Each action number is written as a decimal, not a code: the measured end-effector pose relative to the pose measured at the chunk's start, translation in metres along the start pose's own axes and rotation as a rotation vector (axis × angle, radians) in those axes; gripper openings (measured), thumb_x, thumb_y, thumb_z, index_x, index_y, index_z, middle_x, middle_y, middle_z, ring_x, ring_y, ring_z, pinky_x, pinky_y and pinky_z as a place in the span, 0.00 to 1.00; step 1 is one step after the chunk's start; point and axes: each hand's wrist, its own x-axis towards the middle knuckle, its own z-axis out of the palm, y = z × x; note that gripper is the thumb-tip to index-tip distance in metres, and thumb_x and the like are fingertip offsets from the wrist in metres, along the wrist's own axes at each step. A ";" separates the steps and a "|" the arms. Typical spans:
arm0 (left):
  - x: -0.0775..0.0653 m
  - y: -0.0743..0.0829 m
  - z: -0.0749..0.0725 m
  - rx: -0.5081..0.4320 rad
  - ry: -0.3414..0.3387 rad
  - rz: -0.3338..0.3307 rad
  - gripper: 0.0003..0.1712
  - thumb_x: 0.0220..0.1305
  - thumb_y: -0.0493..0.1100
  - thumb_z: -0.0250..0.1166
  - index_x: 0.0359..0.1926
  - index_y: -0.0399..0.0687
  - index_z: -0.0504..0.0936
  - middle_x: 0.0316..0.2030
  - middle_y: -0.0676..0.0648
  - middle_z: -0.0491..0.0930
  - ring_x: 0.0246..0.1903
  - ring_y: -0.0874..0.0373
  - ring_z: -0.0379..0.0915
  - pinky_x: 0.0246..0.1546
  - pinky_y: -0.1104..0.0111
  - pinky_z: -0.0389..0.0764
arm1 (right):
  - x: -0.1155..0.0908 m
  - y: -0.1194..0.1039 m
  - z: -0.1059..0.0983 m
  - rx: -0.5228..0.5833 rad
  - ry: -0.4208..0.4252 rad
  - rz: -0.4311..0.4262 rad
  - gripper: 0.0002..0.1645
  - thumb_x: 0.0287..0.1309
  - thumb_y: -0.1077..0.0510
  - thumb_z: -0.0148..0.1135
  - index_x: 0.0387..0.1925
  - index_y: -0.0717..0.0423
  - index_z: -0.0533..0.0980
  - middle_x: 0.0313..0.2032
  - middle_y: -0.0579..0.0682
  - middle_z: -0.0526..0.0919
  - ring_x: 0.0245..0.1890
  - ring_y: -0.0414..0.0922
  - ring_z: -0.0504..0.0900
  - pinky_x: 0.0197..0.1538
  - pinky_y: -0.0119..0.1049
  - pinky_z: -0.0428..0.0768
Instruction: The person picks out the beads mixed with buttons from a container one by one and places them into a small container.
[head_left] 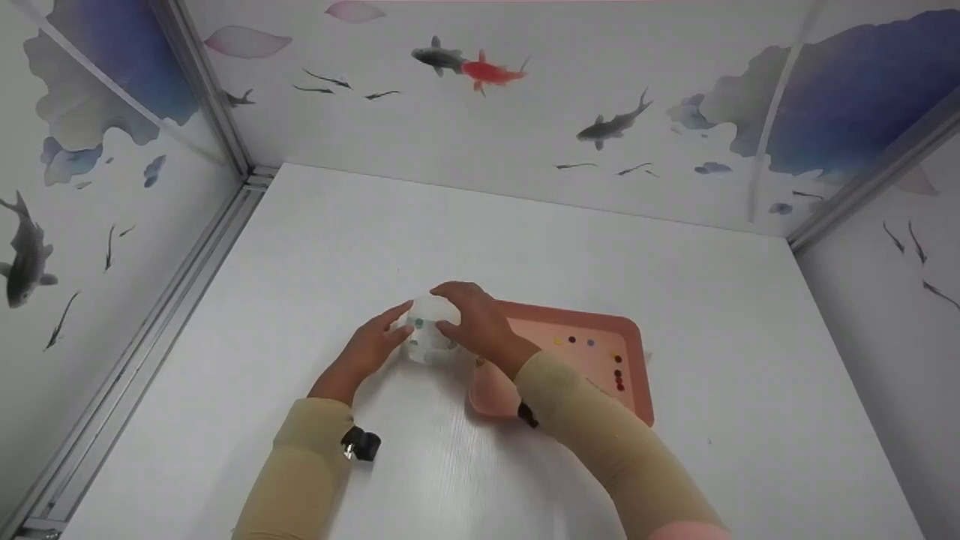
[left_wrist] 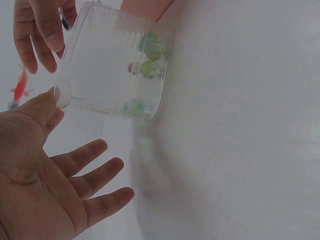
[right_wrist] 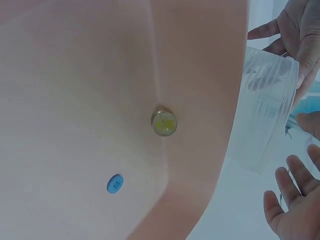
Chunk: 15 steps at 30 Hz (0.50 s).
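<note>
A clear ribbed plastic container (head_left: 431,341) stands on the table at the tray's left edge. Several green and yellow marbles (left_wrist: 150,69) lie at its bottom. My left hand (head_left: 367,349) touches the container's rim with its thumb side, its other fingers (left_wrist: 97,185) spread apart. On the opposite side, my right hand (head_left: 480,322) is at the rim with fingers loosely bent and thumb by the edge; whether it bears on the plastic is hard to tell. One marble (right_wrist: 165,123) with a yellow core lies in the pink tray (right_wrist: 200,100), near its side wall, apart from both hands.
Buttons of several colours lie in the tray, a blue button (right_wrist: 115,184) and dark buttons (head_left: 618,373) among them. My right forearm (head_left: 592,420) crosses over the tray. White panels (head_left: 510,135) with painted fish enclose the white table (head_left: 720,360) at back and sides.
</note>
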 end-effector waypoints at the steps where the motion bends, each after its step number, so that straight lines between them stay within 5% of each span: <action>1: 0.000 0.000 0.000 0.003 0.001 0.001 0.31 0.73 0.52 0.53 0.74 0.58 0.58 0.73 0.41 0.55 0.70 0.38 0.52 0.68 0.45 0.56 | 0.000 0.000 0.000 -0.024 0.013 -0.018 0.31 0.61 0.53 0.66 0.65 0.48 0.70 0.65 0.49 0.70 0.68 0.48 0.64 0.68 0.47 0.65; 15: 0.000 0.003 0.001 0.005 0.004 -0.038 0.31 0.73 0.51 0.52 0.74 0.61 0.58 0.73 0.43 0.55 0.70 0.38 0.51 0.68 0.43 0.54 | -0.006 0.009 -0.005 -0.157 0.065 -0.111 0.43 0.58 0.44 0.67 0.71 0.45 0.61 0.74 0.48 0.54 0.74 0.51 0.49 0.71 0.56 0.54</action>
